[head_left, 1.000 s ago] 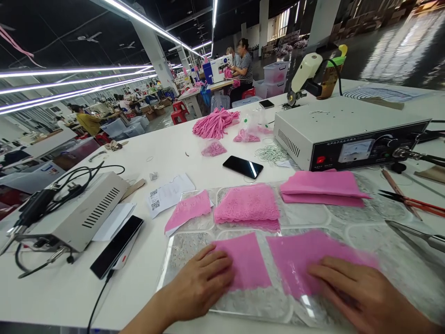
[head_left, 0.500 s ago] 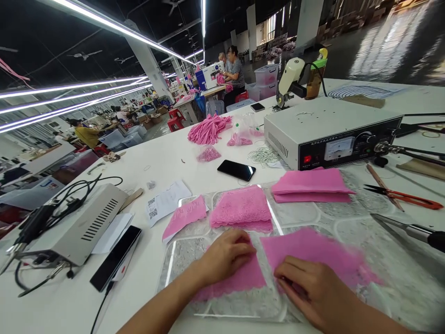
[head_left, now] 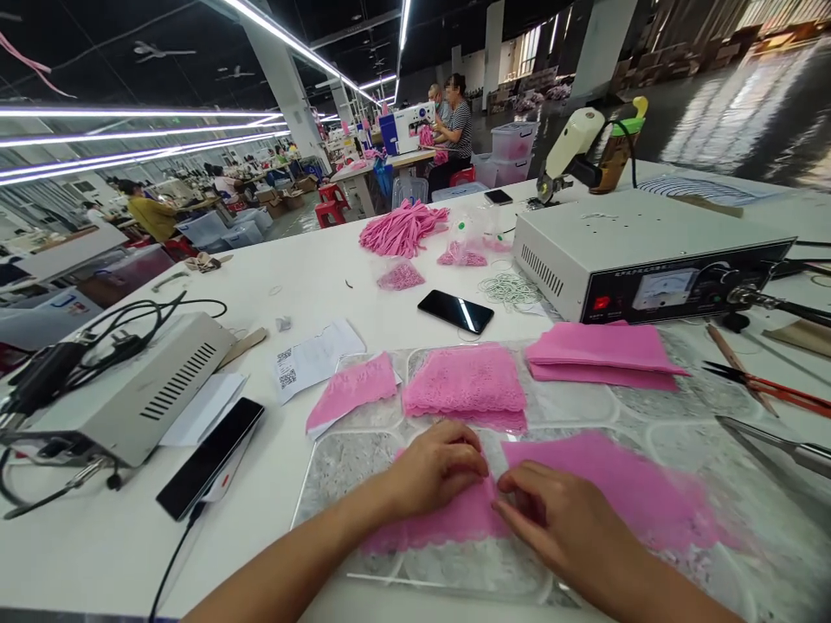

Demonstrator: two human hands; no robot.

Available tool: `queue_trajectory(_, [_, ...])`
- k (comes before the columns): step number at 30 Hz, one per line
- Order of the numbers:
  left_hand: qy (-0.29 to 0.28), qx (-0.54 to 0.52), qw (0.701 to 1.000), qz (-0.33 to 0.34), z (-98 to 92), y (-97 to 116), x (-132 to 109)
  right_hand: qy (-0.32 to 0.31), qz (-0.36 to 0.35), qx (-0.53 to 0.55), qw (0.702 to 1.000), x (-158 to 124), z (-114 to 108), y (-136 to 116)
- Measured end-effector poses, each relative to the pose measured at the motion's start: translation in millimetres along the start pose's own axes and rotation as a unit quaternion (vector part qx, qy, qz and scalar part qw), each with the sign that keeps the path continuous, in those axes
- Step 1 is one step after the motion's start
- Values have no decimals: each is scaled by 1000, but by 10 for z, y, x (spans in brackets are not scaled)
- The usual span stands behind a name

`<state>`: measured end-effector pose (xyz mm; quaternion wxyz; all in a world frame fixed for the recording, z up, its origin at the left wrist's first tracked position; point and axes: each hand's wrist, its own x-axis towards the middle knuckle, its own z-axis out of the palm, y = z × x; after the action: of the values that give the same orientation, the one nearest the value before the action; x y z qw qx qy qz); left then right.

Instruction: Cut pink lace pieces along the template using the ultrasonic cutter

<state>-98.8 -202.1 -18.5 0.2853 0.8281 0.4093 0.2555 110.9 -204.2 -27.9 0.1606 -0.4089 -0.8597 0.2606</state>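
A pink fabric piece (head_left: 447, 523) with a scalloped lower edge lies on the clear patterned mat (head_left: 351, 467). My left hand (head_left: 434, 472) rests over its upper part, fingers curled and closed on its edge. At the right edge of that same piece is my right hand (head_left: 564, 510), thumb and forefinger drawn together there; the contact is partly hidden. Beyond the right hand lies a second, partly sheer pink panel (head_left: 597, 476). Behind the hands sit a stack of pink lace pieces (head_left: 464, 385), a folded pink stack (head_left: 603, 355) and a single lace piece on paper (head_left: 357, 389).
Grey control boxes stand at right (head_left: 649, 234) and left (head_left: 149, 381). Tweezers (head_left: 772, 441) and orange-handled snips (head_left: 766, 381) lie at right. Phones lie behind the mat (head_left: 455, 311) and at left (head_left: 211, 459). Pink strips (head_left: 402, 229) lie farther back. People work beyond.
My right hand has moved left, from the sheer pink panel's near corner to the edge of the piece under my left hand. The camera view has shifted slightly.
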Motion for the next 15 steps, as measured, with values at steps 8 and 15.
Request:
queue_trajectory(8, [-66, -4, 998, 23, -67, 32, 81, 3, -8, -12, 1000, 22, 65, -11])
queue_trajectory(15, [-126, 19, 992, 14, -126, 62, 206, -13, -10, 16, 1000, 0, 87, 109])
